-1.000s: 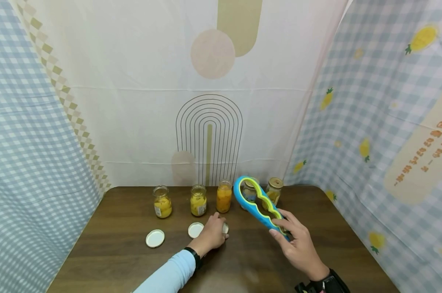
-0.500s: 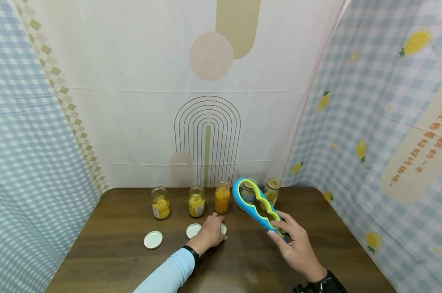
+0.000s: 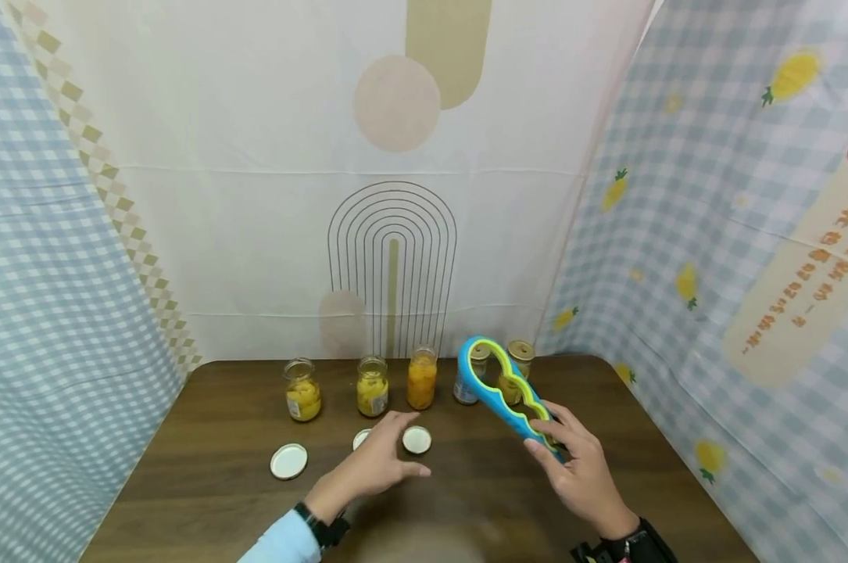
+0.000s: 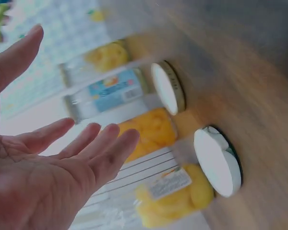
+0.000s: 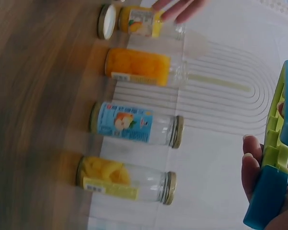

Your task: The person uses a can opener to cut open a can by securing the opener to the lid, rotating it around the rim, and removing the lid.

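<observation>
My left hand (image 3: 374, 465) hovers over the table with its fingers spread and holds nothing. Just beyond it a white-lined jar lid (image 3: 416, 439) lies on the tabletop; the hand partly covers a second lid (image 3: 361, 439). A third lid (image 3: 288, 461) lies further left. My right hand (image 3: 577, 473) grips the lower end of a blue and green multi-size jar opener (image 3: 495, 401), raised and tilted up to the left. Seen from the head, the opener overlaps two capped jars, a blue-labelled one (image 5: 125, 122) and one with yellow fruit (image 5: 105, 175).
Along the back of the brown table (image 3: 205, 453) stand three lidless jars: one of yellow fruit (image 3: 304, 399) at left, another yellow one (image 3: 372, 393), and one of orange fruit (image 3: 422, 381). A printed white cloth (image 3: 255, 234) hangs behind, with checked cloths at both sides.
My left hand has let go of the rightmost lid, leaving it on the table, and has drawn back to the left with fingers spreading. The jar opener has shifted slightly right.
</observation>
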### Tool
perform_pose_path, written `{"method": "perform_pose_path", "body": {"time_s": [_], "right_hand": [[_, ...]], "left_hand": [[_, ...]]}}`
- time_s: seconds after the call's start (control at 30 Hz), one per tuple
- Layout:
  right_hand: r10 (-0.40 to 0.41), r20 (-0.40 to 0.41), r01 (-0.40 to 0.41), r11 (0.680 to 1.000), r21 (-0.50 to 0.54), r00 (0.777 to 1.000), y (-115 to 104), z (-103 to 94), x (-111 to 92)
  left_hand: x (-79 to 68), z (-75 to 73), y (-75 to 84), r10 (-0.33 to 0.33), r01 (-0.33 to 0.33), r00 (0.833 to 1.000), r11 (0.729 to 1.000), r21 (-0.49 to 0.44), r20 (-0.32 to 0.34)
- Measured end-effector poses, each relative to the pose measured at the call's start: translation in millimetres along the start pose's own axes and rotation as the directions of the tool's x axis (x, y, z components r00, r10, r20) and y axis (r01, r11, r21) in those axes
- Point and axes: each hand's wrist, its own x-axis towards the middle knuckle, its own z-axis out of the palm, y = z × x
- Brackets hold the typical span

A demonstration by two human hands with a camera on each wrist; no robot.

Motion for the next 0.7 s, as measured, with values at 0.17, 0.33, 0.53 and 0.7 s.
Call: {"method": "perform_pose_path", "body": {"time_s": [0.17,0.33,0.53,0.7], "right_hand": [[0.037,-0.007,-0.038,0.998,-0.046,0.999,12.8,-7.5,-8.2],[0.084,-0.025,-0.085,0.995,-0.059,0.996,19.2,-18.5,-18.8],[0.075,-0.042,-0.077,0.995,-0.066,0.996,22.0,-23.5,-23.5],[0.05,-0.044,-0.053,0.996,-0.075,0.998,24.9,-22.2,-25.2]], "left_hand": [[-54.2,-14.4,-1.0,0.06,-0.061,0.997,0.998,-0.009,-0.057],[-101.3,-28.9,-12.1,0.049,-0.045,0.992,0.998,0.034,-0.114],[-122.8,-36.8,-23.5,-0.002,0.004,0.993,1.0,0.016,-0.119],[-125.9,-36.3,-25.1,0.003,-0.003,0.992,1.0,-0.001,-0.129]]}}
